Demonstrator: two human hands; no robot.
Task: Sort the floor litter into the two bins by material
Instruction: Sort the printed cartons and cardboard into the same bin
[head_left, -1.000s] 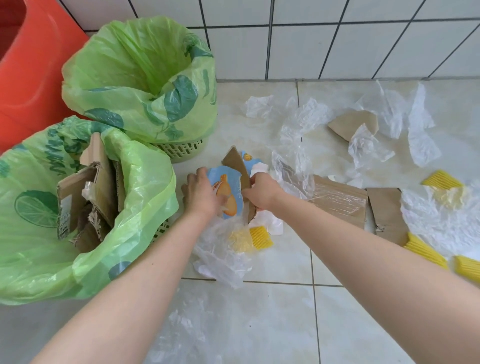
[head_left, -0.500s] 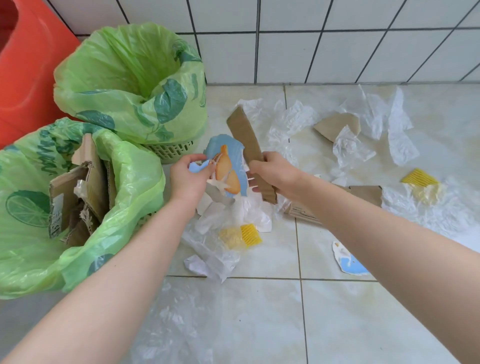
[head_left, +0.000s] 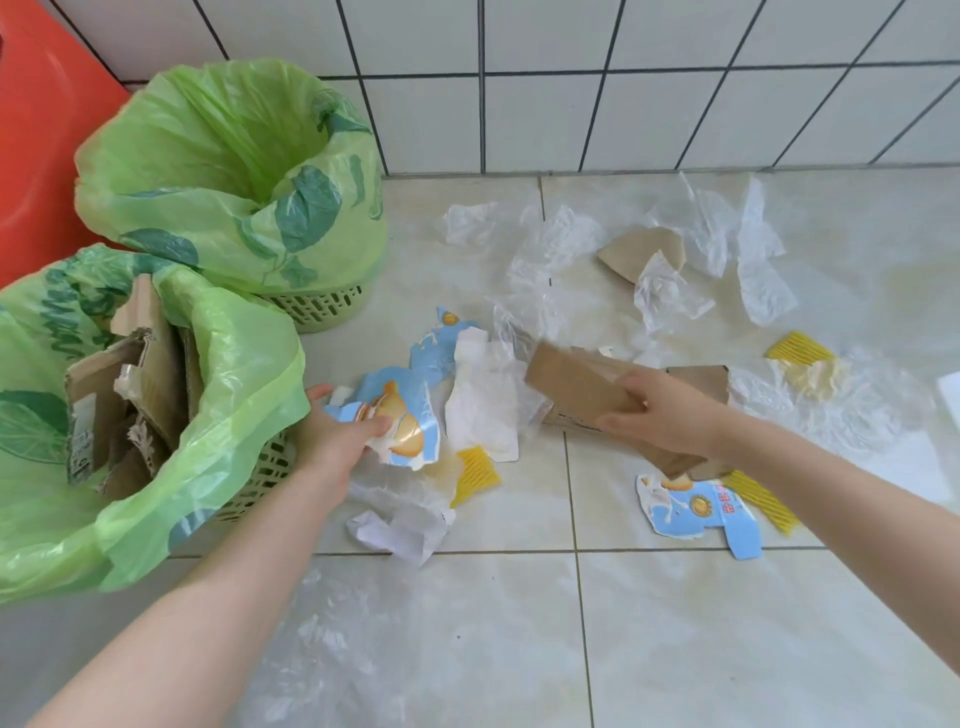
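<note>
- While the left hand (head_left: 332, 441) grips the torn blue printed carton piece (head_left: 400, 421) beside the nearer green-bagged bin of cardboard (head_left: 244, 364) at lower left, it has swung toward that bin since half a second ago.
- Right hand (head_left: 670, 410), fingers clamped on a brown cardboard strip (head_left: 576, 384), has dropped lower at centre right.
- Both pieces look ready for that cardboard bin; clear plastic film (head_left: 665, 291) stays on the floor.

Matt brown cardboard strip (head_left: 582, 387), glossy printed carton scrap (head_left: 400, 421) — crinkled clear plastic film (head_left: 665, 296)
</note>
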